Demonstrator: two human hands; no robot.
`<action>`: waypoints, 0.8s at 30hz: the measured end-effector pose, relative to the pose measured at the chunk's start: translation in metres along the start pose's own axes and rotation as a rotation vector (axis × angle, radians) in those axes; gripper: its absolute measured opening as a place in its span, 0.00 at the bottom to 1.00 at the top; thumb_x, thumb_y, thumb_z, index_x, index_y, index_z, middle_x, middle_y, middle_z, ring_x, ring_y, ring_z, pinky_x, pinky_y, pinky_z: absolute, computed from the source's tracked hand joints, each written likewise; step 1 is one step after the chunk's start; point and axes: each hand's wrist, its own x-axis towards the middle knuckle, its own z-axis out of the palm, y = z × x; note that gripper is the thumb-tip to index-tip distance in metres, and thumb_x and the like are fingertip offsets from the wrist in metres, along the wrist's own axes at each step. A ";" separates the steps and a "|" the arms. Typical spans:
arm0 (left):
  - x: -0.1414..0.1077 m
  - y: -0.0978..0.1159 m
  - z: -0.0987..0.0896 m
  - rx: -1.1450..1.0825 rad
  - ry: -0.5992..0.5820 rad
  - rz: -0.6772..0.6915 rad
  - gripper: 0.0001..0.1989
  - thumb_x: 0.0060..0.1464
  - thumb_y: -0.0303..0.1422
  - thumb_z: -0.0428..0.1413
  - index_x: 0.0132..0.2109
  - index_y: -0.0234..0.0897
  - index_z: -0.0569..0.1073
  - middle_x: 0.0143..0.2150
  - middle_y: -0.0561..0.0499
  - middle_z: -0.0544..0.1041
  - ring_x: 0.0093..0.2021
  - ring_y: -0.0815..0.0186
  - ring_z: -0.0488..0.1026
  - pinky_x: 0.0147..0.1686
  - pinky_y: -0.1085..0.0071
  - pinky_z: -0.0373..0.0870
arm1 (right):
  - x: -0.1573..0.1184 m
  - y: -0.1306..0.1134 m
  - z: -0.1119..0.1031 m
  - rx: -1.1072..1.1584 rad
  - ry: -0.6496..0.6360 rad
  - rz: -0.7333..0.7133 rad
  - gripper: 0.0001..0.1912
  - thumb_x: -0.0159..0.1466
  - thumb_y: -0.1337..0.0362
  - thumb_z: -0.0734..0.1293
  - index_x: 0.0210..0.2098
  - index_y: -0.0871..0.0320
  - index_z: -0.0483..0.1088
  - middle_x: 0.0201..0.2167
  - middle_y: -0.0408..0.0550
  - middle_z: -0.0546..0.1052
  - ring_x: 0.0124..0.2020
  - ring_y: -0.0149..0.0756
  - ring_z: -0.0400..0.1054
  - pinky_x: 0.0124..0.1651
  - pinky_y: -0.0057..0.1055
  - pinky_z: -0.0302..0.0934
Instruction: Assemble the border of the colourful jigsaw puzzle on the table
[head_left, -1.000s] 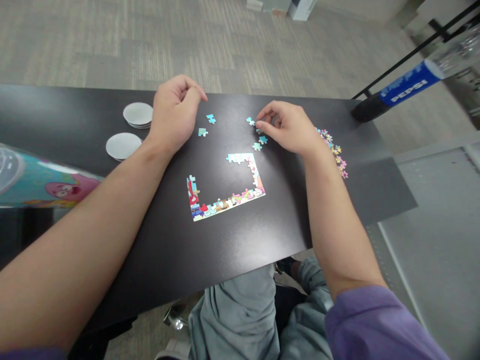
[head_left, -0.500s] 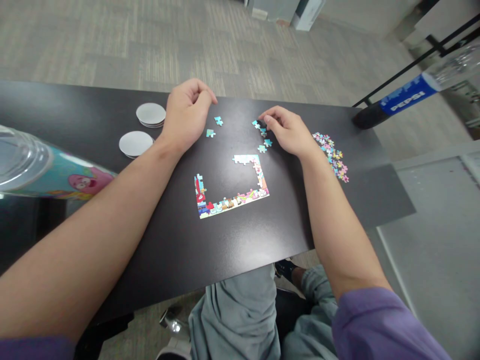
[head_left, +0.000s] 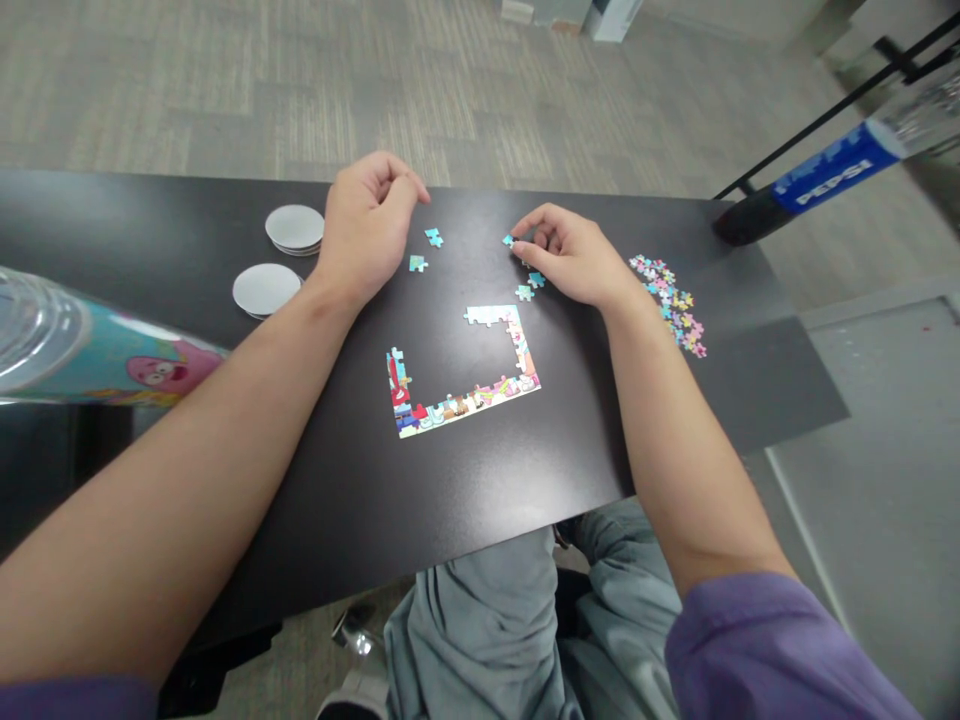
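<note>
My right hand has thumb and fingers pinched at a light-blue puzzle piece, on the far side of the black table. Just below those fingers lie two more blue-green pieces, one partly against the hand and another nearer me. My left hand is curled closed near the far edge; whatever its fingers may hold is hidden. Two loose pieces, one bright blue and one greenish, sit to its right. A joined puzzle border, with gaps at the top and left, lies between my forearms.
A heap of colourful puzzle pieces lies right of my right wrist. Beyond it lies or leans a Pepsi bottle. White discs sit by my left wrist, and a clear-topped cartoon-printed container is at far left.
My right fingers have closed in over the blue pieces at the far side, covering one that showed before. My left hand stays curled in place. The view has shifted slightly.
</note>
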 end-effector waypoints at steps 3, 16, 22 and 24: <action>0.000 -0.001 0.000 -0.005 0.000 0.005 0.10 0.44 0.25 0.49 0.27 0.41 0.74 0.19 0.55 0.61 0.19 0.68 0.51 0.26 0.62 0.40 | -0.002 -0.002 -0.002 -0.006 -0.024 -0.023 0.21 0.69 0.43 0.69 0.52 0.50 0.75 0.33 0.44 0.71 0.36 0.39 0.61 0.41 0.38 0.56; -0.003 0.006 -0.007 0.092 -0.091 -0.016 0.07 0.52 0.28 0.53 0.31 0.44 0.74 0.22 0.53 0.63 0.23 0.64 0.54 0.27 0.61 0.44 | -0.001 -0.003 -0.001 0.000 -0.013 -0.017 0.17 0.69 0.48 0.70 0.51 0.51 0.75 0.33 0.45 0.70 0.34 0.40 0.61 0.38 0.37 0.55; -0.003 0.005 -0.005 0.089 -0.066 0.009 0.08 0.50 0.26 0.52 0.29 0.43 0.73 0.21 0.53 0.60 0.23 0.63 0.53 0.28 0.61 0.44 | -0.003 -0.002 -0.004 -0.006 -0.025 -0.056 0.18 0.70 0.46 0.70 0.50 0.52 0.76 0.35 0.47 0.72 0.38 0.42 0.62 0.42 0.39 0.57; -0.002 0.003 -0.003 0.072 -0.041 0.019 0.08 0.49 0.26 0.53 0.28 0.44 0.74 0.20 0.53 0.61 0.23 0.63 0.53 0.29 0.61 0.45 | -0.003 -0.004 -0.005 -0.012 0.003 -0.077 0.19 0.70 0.43 0.69 0.48 0.52 0.76 0.38 0.50 0.73 0.38 0.43 0.62 0.45 0.41 0.57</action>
